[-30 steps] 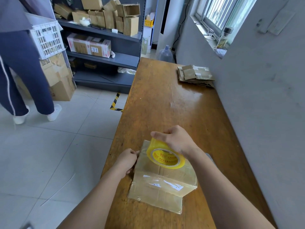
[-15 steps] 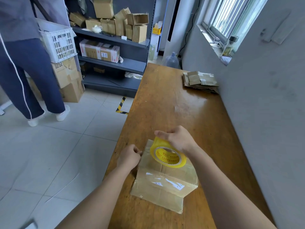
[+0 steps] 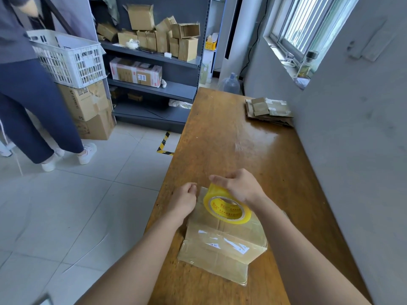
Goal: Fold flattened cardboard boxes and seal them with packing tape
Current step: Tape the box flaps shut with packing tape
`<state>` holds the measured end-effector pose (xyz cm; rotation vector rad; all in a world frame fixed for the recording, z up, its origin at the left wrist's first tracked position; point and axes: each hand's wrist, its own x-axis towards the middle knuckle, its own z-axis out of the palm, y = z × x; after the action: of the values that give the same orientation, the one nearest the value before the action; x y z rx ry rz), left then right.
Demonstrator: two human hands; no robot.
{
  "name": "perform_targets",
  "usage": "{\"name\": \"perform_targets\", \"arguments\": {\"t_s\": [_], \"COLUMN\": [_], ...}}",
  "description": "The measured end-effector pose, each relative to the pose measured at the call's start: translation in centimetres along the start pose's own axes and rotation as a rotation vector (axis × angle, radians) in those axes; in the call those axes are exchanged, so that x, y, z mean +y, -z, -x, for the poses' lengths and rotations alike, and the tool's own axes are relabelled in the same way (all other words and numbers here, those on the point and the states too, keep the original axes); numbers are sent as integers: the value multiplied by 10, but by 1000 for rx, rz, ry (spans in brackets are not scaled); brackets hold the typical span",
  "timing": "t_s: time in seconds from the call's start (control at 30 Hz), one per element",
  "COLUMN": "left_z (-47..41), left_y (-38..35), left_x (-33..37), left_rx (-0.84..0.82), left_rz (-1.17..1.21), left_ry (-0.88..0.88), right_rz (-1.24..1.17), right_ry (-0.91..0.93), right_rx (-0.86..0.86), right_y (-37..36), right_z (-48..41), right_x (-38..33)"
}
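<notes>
The brown box under the white crate says "SF EXPRESS" in dark letters running up its side. The tape roll has red writing round its ring, too small to read. The white sticker on the taped box is too blurry to read.

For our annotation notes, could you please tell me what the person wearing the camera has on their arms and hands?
The left forearm and right forearm are bare as far as the frame reaches, and no sleeve edge is in view. The left hand and right hand wear no gloves. No watch, bracelet or ring shows on the visible sides.
</notes>
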<state>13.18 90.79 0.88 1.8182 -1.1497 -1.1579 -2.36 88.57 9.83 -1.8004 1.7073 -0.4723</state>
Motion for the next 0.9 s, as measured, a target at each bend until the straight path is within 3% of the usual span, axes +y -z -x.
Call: {"name": "perform_targets", "arguments": {"t_s": [0.13,0.43,0.9], "left_z": [4,1,9], "left_y": [-21,-28,-31], "left_x": [-7,-17,-8], "left_rx": [-105,-60,46], "left_rz": [118,-15,-282], "left_ry": [38,-57,-10], "right_rz": [1,-264,104], "right_ry": [0,-39,2], "right_rx": [-3,-64,-80], "right_y": [-1,10,52], "right_z": [0,16,33], "right_x": [2,15,47]}}
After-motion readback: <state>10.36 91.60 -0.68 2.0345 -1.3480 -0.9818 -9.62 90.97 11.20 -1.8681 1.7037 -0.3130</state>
